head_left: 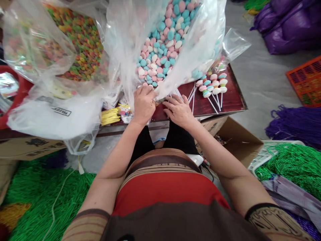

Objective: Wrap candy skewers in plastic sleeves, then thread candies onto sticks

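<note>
My left hand (144, 104) is at the near edge of a clear plastic bag (122, 43) full of pink, blue and white candies (160, 63). Its fingers are bent and close together; whatever is under them is hidden. My right hand (179, 110) lies low over the table with its fingers apart, the fingertips at some white sticks (177, 93). No object shows in its grasp. To its right lie several candy skewers (215, 83), pieces stacked on white sticks that point toward me.
Left of the candy bag is a bag of small multicoloured ring candies (85, 47). Yellow twist ties (110, 116) and a white plastic bag (55, 113) lie on the dark red table (234, 97). An open cardboard box (238, 140) and green cords (293, 167) are at right.
</note>
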Demonstrator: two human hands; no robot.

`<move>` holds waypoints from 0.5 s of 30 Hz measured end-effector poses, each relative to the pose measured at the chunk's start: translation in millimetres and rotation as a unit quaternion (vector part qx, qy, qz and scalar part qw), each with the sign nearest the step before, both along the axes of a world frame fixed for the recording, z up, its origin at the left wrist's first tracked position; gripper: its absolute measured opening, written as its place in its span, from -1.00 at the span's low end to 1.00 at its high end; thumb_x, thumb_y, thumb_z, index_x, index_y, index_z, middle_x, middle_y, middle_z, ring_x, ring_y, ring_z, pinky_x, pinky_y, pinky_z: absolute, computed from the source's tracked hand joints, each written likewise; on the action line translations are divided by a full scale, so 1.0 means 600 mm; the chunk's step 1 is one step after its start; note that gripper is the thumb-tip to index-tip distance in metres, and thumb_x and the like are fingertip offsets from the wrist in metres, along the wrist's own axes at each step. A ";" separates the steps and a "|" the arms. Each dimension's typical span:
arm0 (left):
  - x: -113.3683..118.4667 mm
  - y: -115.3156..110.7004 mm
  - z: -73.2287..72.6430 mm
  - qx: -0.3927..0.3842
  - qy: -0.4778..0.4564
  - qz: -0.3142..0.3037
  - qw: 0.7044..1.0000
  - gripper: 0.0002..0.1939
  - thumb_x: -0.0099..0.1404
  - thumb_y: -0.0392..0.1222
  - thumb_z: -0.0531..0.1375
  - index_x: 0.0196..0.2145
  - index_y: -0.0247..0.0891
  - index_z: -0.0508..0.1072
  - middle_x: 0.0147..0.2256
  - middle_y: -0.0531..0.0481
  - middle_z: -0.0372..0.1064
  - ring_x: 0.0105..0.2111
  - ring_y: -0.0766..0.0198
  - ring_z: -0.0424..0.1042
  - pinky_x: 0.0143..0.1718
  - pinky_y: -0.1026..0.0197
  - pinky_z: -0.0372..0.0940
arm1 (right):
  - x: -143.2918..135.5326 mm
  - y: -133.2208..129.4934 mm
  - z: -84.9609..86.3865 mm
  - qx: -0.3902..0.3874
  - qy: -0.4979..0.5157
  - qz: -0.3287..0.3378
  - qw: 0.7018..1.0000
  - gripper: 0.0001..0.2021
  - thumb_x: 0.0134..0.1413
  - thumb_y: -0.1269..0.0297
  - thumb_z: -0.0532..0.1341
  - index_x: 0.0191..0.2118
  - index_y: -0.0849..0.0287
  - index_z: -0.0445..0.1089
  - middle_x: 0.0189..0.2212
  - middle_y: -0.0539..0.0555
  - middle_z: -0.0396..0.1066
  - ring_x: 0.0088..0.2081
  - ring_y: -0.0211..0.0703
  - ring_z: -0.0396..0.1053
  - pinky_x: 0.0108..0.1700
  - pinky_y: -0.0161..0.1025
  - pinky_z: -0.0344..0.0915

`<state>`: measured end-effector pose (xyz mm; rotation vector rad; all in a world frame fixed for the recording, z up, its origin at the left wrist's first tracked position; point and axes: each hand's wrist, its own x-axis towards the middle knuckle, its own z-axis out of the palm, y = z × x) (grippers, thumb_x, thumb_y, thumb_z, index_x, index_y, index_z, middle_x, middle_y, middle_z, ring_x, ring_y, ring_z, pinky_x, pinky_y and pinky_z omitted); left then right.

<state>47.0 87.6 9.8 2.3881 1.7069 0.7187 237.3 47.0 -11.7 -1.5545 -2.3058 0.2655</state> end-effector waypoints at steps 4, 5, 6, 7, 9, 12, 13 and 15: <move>0.004 -0.007 0.001 -0.020 0.036 -0.022 0.999 -0.75 0.44 -0.21 0.13 -0.04 -0.19 0.57 0.17 -0.18 0.47 0.34 -0.07 0.27 0.41 -0.12 0.07 | 0.001 -0.012 0.001 0.007 0.009 -0.046 0.999 -0.64 0.39 0.23 0.08 0.06 0.10 0.59 0.25 0.21 0.48 0.35 0.26 0.28 0.41 0.37 0.01; 0.007 -0.012 0.002 -0.024 0.043 -0.025 0.998 -0.72 0.43 -0.22 0.12 0.01 -0.18 0.55 0.22 -0.18 0.44 0.36 -0.07 0.24 0.42 -0.14 0.05 | 0.012 -0.016 0.001 0.013 0.013 -0.071 0.997 -0.64 0.39 0.23 0.07 0.07 0.11 0.58 0.26 0.22 0.47 0.35 0.25 0.28 0.40 0.34 0.04; 0.011 -0.018 0.004 -0.027 0.047 -0.029 0.998 -0.69 0.43 -0.24 0.12 0.06 -0.17 0.54 0.26 -0.19 0.40 0.39 -0.08 0.21 0.44 -0.17 0.02 | 0.026 -0.020 0.002 0.018 0.020 -0.101 0.995 -0.62 0.39 0.23 0.06 0.09 0.12 0.57 0.26 0.24 0.46 0.34 0.24 0.29 0.39 0.31 0.09; 0.016 -0.023 0.006 -0.028 0.052 -0.036 0.998 -0.65 0.42 -0.24 0.12 0.11 -0.17 0.51 0.31 -0.20 0.35 0.41 -0.09 0.17 0.46 -0.20 -0.02 | 0.041 -0.022 0.002 0.018 0.026 -0.134 0.990 -0.60 0.40 0.23 0.04 0.13 0.16 0.54 0.26 0.27 0.45 0.33 0.23 0.31 0.38 0.27 0.14; 0.026 -0.032 0.009 -0.032 0.060 -0.059 0.996 -0.57 0.41 -0.24 0.13 0.20 -0.15 0.45 0.39 -0.19 0.25 0.46 -0.11 0.09 0.49 -0.25 -0.11 | 0.065 -0.023 0.001 0.004 0.035 -0.202 0.979 -0.55 0.40 0.21 0.02 0.20 0.29 0.47 0.23 0.38 0.46 0.29 0.25 0.35 0.34 0.22 0.21; 0.036 -0.034 0.009 -0.040 0.059 -0.080 0.994 -0.55 0.42 -0.22 0.13 0.23 -0.15 0.42 0.41 -0.19 0.21 0.47 -0.11 0.04 0.49 -0.29 -0.16 | 0.066 -0.015 -0.007 -0.033 0.021 -0.271 0.962 -0.42 0.37 0.09 0.09 0.28 0.49 0.34 0.24 0.56 0.40 0.30 0.37 0.31 0.33 0.25 0.20; 0.037 -0.031 0.007 -0.041 0.054 -0.079 0.995 -0.56 0.42 -0.22 0.12 0.22 -0.16 0.43 0.41 -0.20 0.22 0.47 -0.12 0.05 0.49 -0.30 -0.15 | 0.055 -0.010 -0.010 -0.044 0.011 -0.281 0.959 -0.36 0.34 0.05 0.12 0.30 0.54 0.29 0.27 0.61 0.35 0.33 0.41 0.27 0.34 0.27 0.17; 0.037 -0.024 -0.001 -0.040 0.041 -0.068 0.996 -0.58 0.43 -0.23 0.10 0.20 -0.18 0.45 0.38 -0.22 0.25 0.46 -0.14 0.08 0.47 -0.31 -0.10 | 0.024 0.000 -0.016 -0.060 -0.006 -0.287 0.956 -0.24 0.29 -0.01 0.19 0.35 0.58 0.19 0.35 0.67 0.21 0.41 0.48 0.13 0.36 0.33 0.10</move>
